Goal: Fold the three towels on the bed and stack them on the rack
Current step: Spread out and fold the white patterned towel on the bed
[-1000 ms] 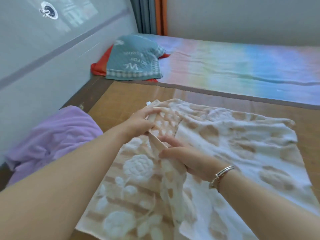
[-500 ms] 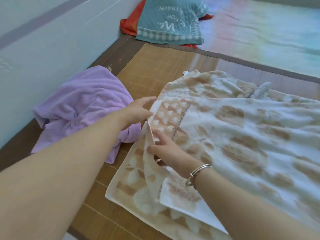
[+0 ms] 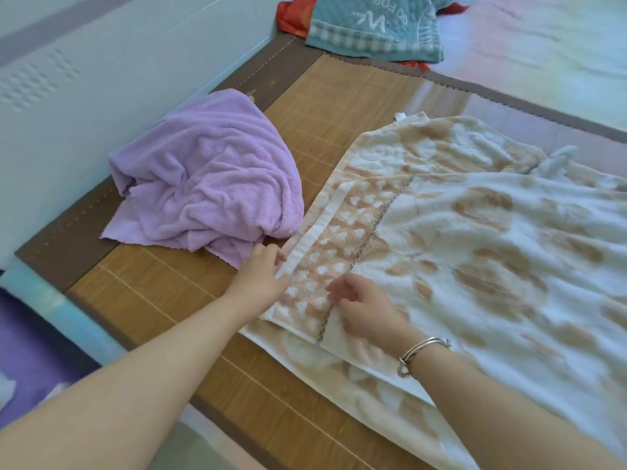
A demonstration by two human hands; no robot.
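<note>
A purple towel [image 3: 207, 184] lies in a crumpled heap on the bed's bamboo mat [image 3: 176, 300], at about 10 o'clock in the view, close to the pale wall [image 3: 101, 79]. Its right edge touches the big cream and tan towel [image 3: 492, 239], which is spread out flat and fills the right side, from 2 o'clock down to 5 o'clock. The end of that big towel has been folded over, so a tan band with white spots lies on top. The left hand [image 3: 261, 276] is near the middle of the view, and its grip pinches the outer edge of the folded band, with the band running away from it toward 1 o'clock. Just to the right, the right hand [image 3: 363, 307] has curled fingers that pinch the towel by the stitched line, at the band's near corner. A silver bracelet [image 3: 420, 351] sits on that wrist. Up at 12 o'clock a teal cloth [image 3: 373, 25] with white letters lies over something red.
</note>
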